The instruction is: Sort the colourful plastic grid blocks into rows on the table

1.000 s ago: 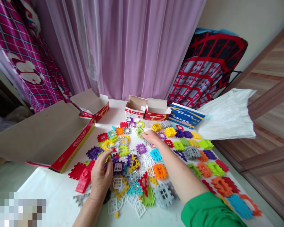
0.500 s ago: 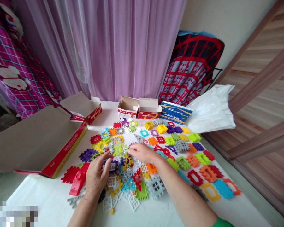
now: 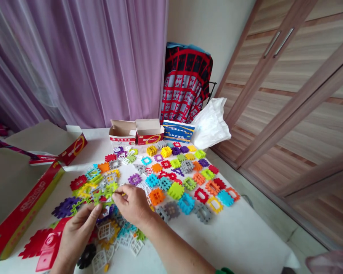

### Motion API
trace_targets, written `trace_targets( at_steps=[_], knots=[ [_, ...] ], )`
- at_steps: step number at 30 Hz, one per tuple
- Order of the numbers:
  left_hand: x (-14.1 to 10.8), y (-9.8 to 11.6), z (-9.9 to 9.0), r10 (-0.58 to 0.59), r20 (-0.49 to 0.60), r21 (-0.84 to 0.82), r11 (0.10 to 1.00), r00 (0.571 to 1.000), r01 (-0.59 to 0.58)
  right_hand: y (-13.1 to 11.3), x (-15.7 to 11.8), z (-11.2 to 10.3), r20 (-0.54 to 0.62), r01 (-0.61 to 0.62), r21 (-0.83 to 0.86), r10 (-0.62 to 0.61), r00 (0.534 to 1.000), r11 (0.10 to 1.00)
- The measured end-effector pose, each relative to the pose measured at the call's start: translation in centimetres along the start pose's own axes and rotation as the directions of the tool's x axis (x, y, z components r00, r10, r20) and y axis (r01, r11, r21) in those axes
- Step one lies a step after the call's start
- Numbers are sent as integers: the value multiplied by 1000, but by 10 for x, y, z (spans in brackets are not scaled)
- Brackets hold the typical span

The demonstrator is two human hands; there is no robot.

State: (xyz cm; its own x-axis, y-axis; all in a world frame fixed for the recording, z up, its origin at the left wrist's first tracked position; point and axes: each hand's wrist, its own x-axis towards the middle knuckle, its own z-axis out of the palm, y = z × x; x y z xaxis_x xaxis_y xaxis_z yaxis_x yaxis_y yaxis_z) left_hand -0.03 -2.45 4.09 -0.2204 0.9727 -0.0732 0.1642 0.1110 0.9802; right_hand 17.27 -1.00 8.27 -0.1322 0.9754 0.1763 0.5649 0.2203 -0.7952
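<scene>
A lime-green notched building block [image 3: 105, 193] is between my hands, low over the pile. My left hand [image 3: 79, 225] pinches its near left edge between thumb and fingers. The fingertips of my right hand [image 3: 133, 203] are closed at its right edge. Beneath and around them lie mixed interlocking blocks and white lattice window pieces [image 3: 105, 231]. Close to my left wrist are a red plastic piece [image 3: 50, 245], a red notched plate [image 3: 36, 243] and a black round piece [image 3: 87, 255]. A purple block [image 3: 135, 179] lies just beyond my right hand.
Sorted blocks, such as an orange one [image 3: 156, 196] and a blue one [image 3: 186, 203], spread over the table's right side. Open cartons [image 3: 122, 133] and a blue box [image 3: 178, 132] line the back, beside a white bag [image 3: 211, 123]. A large red box [image 3: 25, 213] stands left.
The view has swung to the right. My hands have come closer together, and both have closed on the lime-green block. Blocks that my right arm covered now show.
</scene>
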Motion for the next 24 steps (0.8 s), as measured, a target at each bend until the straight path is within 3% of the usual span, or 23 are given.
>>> trace_targets(
  at_steps=[3,8,12,20,24],
  knots=[
    [-3,1,4,14,86,-7,1000,996,-13,3,-8,-4,1,-32,61,32,999,998],
    [-8,-2,14,15,173,-51,999,985,-6,11,-21,-17,41,171,-187,-166,985,967],
    [-17,2,24,-66,216,-134,986,974,96,15,-31,-21,55,197,-295,-189,980,935],
    [-22,0,28,-53,300,-149,984,953,101,30,-41,-22,-57,236,-301,-265,963,924],
    [-22,7,25,-14,246,-116,992,969,44,44,-49,-40,-150,156,-350,-220,964,924]
  ],
)
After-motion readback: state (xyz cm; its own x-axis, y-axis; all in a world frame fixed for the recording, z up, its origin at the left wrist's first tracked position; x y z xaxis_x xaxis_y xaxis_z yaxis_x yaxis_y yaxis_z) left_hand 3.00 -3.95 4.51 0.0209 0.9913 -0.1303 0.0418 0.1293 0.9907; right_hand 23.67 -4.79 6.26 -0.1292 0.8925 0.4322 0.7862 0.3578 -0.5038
